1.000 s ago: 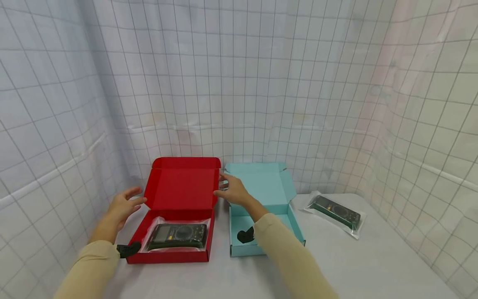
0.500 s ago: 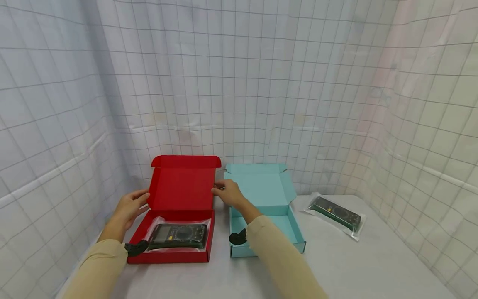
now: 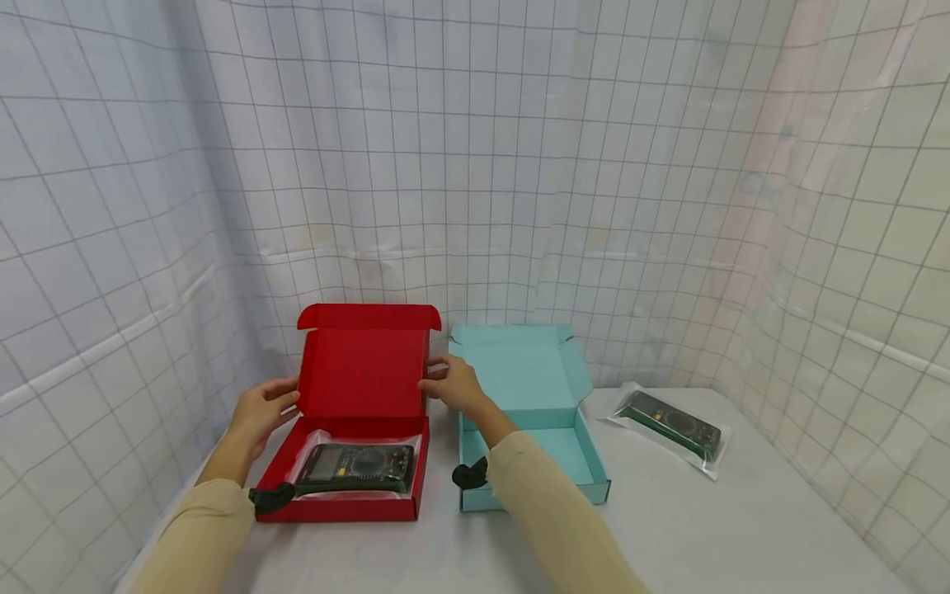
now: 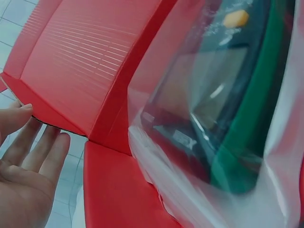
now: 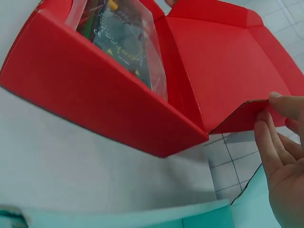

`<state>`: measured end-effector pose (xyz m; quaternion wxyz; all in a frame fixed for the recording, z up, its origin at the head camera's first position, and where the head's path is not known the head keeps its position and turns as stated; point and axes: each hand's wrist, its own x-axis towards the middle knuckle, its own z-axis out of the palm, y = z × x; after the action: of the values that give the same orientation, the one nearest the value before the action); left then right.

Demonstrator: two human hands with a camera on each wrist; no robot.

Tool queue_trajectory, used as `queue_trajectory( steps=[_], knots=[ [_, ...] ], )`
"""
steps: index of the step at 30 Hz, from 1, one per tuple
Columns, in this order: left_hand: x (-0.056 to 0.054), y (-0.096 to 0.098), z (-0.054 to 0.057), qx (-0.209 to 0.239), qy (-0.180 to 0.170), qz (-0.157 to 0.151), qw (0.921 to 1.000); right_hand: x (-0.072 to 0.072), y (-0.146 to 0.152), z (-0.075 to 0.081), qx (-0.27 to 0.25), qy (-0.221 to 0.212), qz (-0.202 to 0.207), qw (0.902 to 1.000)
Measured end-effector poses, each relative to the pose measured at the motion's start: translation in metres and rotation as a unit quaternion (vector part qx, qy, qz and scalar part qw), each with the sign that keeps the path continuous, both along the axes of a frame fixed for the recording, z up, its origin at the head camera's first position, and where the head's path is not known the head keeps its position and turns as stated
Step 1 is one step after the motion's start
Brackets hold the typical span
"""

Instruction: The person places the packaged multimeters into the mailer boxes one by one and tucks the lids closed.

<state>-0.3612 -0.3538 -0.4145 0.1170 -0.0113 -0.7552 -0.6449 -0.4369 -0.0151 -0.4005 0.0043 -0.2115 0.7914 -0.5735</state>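
A red cardboard box (image 3: pixel 337 511) stands in front of me with its lid (image 3: pixel 364 371) raised. In it lies a digital multimeter (image 3: pixel 356 467) in a clear plastic bag, black with a green edge. My left hand (image 3: pixel 257 414) pinches the lid's left side flap, thumb on the inner side and fingers behind, as the left wrist view shows. At the right side flap (image 5: pixel 240 118), my right hand (image 3: pixel 458 386) pinches with thumb and fingers. Both side flaps are folded inward.
A light-blue box (image 3: pixel 493 500) with its lid up stands to the right, under my right forearm. Further right, a second bagged multimeter (image 3: pixel 670 425) lies on the white table (image 3: pixel 690 528). Gridded white curtains (image 3: pixel 505 181) enclose the back and sides.
My left hand has moved right onto the lid's left flap. My right hand has taken hold of the right flap. The side flaps have swung inward and the lid has tilted up slightly.
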Motion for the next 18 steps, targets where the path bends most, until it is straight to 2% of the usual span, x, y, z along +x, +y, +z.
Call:
queue_trajectory(
  steps=[3, 10, 18],
  knots=[
    [0.002, -0.001, 0.0, -0.02, 0.01, 0.001, 0.9997, 0.0, 0.002, 0.0, 0.007, -0.011, 0.009, 0.9999],
    [0.007, -0.001, 0.003, -0.056, 0.031, 0.006, 0.998, 0.003, 0.004, 0.005, 0.036, -0.005, 0.029, 0.9989],
    [0.018, 0.001, 0.004, -0.115, 0.002, 0.001, 0.9933, 0.009, 0.009, 0.002, 0.065, 0.011, 0.047, 0.9968]
  ],
)
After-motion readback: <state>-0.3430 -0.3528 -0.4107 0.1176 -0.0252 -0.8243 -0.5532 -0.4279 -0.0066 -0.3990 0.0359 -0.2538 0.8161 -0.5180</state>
